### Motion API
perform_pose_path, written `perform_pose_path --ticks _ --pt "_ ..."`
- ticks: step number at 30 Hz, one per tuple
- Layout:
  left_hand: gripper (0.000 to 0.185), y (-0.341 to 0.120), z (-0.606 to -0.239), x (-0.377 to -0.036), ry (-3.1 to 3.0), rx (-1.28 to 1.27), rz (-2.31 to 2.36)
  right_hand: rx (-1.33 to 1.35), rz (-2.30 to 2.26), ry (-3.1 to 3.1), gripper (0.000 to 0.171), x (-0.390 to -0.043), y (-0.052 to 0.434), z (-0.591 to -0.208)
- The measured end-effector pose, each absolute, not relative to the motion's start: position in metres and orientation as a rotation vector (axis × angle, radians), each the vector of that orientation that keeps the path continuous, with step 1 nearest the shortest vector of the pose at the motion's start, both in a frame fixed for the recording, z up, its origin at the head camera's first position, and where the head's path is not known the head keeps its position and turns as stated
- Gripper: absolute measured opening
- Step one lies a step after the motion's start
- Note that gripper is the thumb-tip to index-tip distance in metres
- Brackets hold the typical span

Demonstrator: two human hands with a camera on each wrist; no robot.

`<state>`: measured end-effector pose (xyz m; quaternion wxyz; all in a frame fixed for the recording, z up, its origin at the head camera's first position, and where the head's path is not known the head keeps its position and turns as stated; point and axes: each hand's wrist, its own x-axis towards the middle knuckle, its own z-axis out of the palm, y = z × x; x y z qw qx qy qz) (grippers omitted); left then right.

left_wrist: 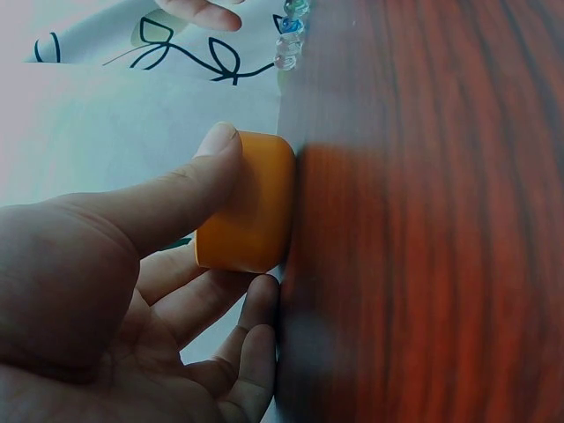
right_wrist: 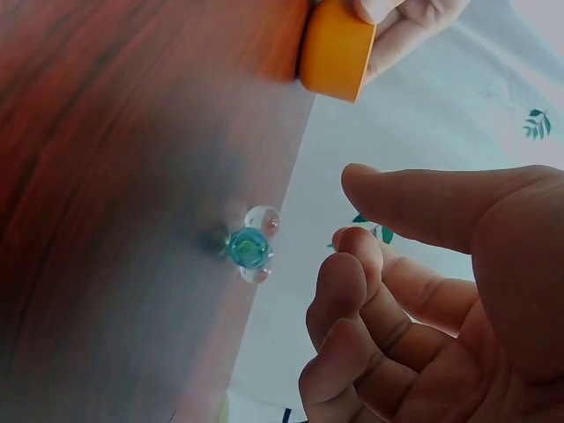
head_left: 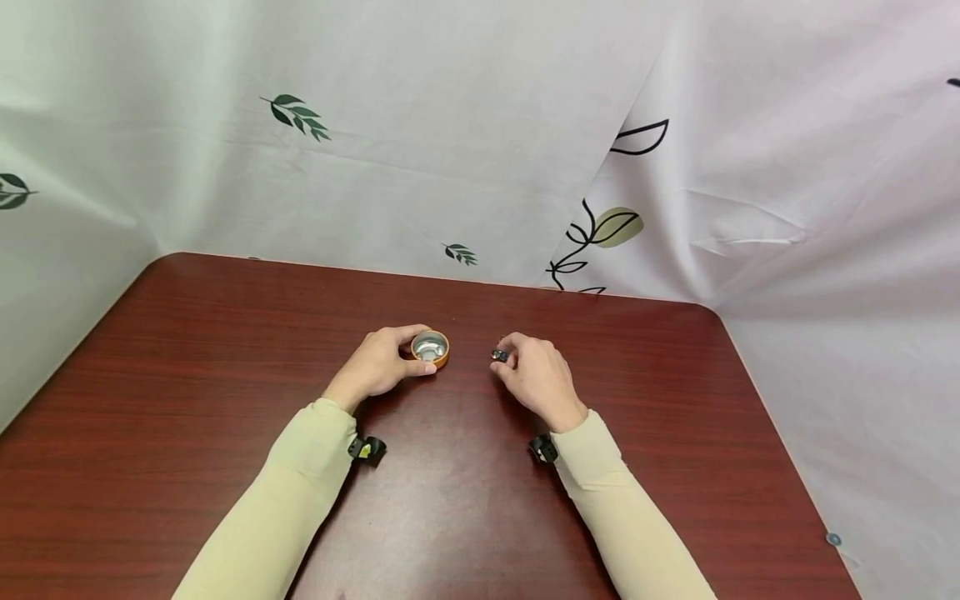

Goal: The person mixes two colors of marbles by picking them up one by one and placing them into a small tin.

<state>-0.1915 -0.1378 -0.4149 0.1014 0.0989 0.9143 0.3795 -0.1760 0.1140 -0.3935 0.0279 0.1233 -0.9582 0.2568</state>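
A small round orange container with a shiny silvery inside sits on the table, its hollow side up. My left hand grips it from the left, the thumb along its near wall and fingers round the far side. To its right lie several small glass marbles, some clear and one blue-green, grouped together on the tabletop. Above them hovers my right hand, thumb and fingertips loosely bent with a gap between them. The right wrist view shows the marbles apart from those fingers.
Both hands work over a dark red wood-grain table with rounded back corners. White cloth printed with leaves hangs behind and at the sides. A black wrist camera is strapped at each cuff.
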Motion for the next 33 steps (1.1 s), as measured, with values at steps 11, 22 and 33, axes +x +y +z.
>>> perform_pose_path --ticks 11,22,33 --pt "0.059 -0.137 -0.414 -0.193 2.707 0.289 1.122 0.351 0.755 -3.007 0.019 -0.178 0.120 -0.395" --pt "0.061 -0.138 -0.414 -0.192 2.704 0.290 1.127 0.287 0.753 -3.039 0.020 -0.181 0.123 -0.401" --pt "0.060 -0.138 -0.413 -0.191 2.699 0.292 1.132 0.170 0.712 -3.073 0.020 -0.182 0.122 -0.405"
